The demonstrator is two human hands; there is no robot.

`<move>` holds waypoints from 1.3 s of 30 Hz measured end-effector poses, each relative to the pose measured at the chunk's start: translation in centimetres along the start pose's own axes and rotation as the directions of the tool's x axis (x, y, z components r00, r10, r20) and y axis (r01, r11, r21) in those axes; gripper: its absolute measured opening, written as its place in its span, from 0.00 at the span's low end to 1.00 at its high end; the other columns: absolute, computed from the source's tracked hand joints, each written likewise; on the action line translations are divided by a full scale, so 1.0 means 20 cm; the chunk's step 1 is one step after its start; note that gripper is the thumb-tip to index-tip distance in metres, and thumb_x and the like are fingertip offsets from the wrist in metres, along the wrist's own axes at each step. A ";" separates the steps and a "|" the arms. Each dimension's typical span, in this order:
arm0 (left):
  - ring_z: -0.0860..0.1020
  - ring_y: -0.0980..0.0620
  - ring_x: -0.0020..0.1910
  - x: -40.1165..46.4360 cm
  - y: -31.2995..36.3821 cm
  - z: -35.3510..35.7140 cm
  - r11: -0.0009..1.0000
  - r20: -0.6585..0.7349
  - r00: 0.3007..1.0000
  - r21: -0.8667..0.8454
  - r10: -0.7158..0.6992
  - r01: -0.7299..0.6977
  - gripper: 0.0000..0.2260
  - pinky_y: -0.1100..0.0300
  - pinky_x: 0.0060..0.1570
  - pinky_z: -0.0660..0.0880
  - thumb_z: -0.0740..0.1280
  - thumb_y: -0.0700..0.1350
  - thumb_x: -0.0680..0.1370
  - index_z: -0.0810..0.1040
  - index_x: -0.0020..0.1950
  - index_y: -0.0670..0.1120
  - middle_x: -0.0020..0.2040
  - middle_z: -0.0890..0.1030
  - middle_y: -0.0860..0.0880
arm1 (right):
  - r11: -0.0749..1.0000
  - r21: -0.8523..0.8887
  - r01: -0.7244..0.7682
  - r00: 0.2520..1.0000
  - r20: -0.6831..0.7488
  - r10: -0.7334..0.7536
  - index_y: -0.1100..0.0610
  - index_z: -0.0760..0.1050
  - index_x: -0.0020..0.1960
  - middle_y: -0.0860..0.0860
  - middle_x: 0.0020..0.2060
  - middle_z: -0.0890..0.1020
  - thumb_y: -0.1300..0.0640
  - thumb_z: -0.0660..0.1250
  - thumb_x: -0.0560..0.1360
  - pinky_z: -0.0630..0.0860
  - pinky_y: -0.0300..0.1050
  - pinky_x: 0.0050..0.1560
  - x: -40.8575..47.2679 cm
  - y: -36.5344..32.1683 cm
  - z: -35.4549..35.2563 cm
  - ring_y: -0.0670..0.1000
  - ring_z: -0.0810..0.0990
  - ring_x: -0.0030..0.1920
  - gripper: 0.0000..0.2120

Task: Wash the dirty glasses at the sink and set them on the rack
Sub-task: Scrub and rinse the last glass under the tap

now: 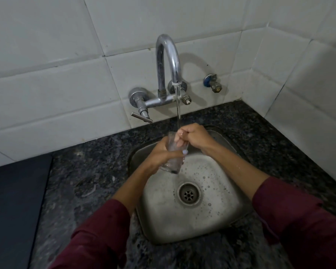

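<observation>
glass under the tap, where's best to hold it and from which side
Grip the glass round its lower body, coming from the left, as the left hand does now. It is tall, narrow and nearly upright, mouth toward the stream, so a wrap low down leaves the rim free for the right hand, whose fingers reach inside.

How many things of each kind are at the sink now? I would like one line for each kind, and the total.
Glass: 1, the clear glass held under the running water
Hands: 2, left hand gripping the glass, right hand with fingers at its rim
Tap: 1, chrome tap
Wall valve: 1, blue valve
Sink: 1, steel sink
Total: 6
</observation>
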State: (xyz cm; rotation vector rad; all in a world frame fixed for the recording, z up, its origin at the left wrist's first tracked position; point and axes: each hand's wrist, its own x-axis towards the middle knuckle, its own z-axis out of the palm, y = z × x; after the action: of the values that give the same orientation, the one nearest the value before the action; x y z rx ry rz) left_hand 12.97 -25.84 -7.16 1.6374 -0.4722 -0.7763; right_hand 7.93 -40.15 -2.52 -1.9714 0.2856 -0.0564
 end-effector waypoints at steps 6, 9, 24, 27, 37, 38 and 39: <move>0.79 0.51 0.48 0.05 0.01 0.01 0.994 -0.097 0.995 0.104 -0.022 0.032 0.26 0.57 0.44 0.79 0.77 0.40 0.64 0.72 0.58 0.49 0.52 0.78 0.46 | 1.000 0.003 0.019 0.999 0.027 -0.019 0.56 0.78 0.33 0.55 0.30 0.80 0.63 0.59 0.79 0.74 0.38 0.40 0.01 0.02 0.00 0.48 0.79 0.32 0.17; 0.75 0.51 0.47 0.08 0.01 0.05 0.899 -0.189 0.981 0.436 0.047 0.041 0.33 0.63 0.35 0.70 0.76 0.44 0.63 0.65 0.64 0.46 0.52 0.75 0.49 | 0.994 -0.096 -0.053 0.998 -0.030 0.050 0.54 0.78 0.31 0.50 0.27 0.81 0.61 0.61 0.77 0.72 0.31 0.36 0.03 0.01 0.01 0.42 0.79 0.29 0.18; 0.78 0.48 0.58 0.03 -0.04 0.00 0.973 -0.027 0.999 0.231 0.031 -0.024 0.33 0.51 0.56 0.76 0.79 0.52 0.62 0.70 0.64 0.49 0.59 0.78 0.48 | 0.982 -0.186 -0.039 0.999 -0.030 0.034 0.52 0.78 0.31 0.43 0.24 0.79 0.59 0.64 0.76 0.67 0.22 0.30 0.02 0.03 0.02 0.36 0.77 0.26 0.16; 0.80 0.52 0.49 0.03 -0.04 -0.01 0.997 0.015 1.000 0.080 0.022 -0.023 0.26 0.54 0.46 0.79 0.77 0.49 0.59 0.74 0.54 0.52 0.50 0.80 0.50 | 0.988 -0.150 -0.020 1.000 -0.010 0.019 0.54 0.79 0.33 0.47 0.27 0.81 0.60 0.63 0.77 0.70 0.24 0.34 0.01 0.03 0.02 0.34 0.77 0.27 0.14; 0.76 0.45 0.57 0.12 -0.01 0.15 0.744 0.003 0.941 0.613 -0.338 0.265 0.20 0.52 0.45 0.78 0.73 0.49 0.70 0.76 0.60 0.49 0.61 0.75 0.46 | 0.917 -0.135 -0.376 0.926 -0.036 0.375 0.59 0.80 0.37 0.58 0.38 0.83 0.61 0.63 0.75 0.76 0.46 0.38 0.04 0.18 0.09 0.53 0.80 0.35 0.10; 0.77 0.46 0.53 0.11 -0.01 0.15 0.784 0.016 0.906 0.507 -0.423 0.357 0.12 0.53 0.40 0.78 0.71 0.48 0.72 0.78 0.53 0.48 0.56 0.77 0.45 | 0.913 -0.077 -0.401 0.916 -0.033 0.400 0.60 0.81 0.40 0.59 0.39 0.83 0.64 0.64 0.74 0.75 0.46 0.38 0.03 0.20 0.09 0.54 0.79 0.36 0.09; 0.77 0.47 0.48 0.09 -0.01 0.16 0.791 0.011 0.859 0.396 -0.511 0.466 0.07 0.54 0.37 0.77 0.69 0.48 0.73 0.77 0.48 0.47 0.50 0.78 0.44 | 0.908 -0.020 -0.419 0.908 -0.034 0.418 0.62 0.82 0.43 0.60 0.40 0.82 0.66 0.63 0.74 0.74 0.46 0.38 0.02 0.21 0.09 0.55 0.78 0.37 0.08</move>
State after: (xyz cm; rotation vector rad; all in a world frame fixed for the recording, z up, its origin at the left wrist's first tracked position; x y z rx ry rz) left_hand 11.94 -29.26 -7.91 2.1305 -0.2858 -1.2336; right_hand 7.83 -40.22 -7.02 -1.8968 0.7269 0.1982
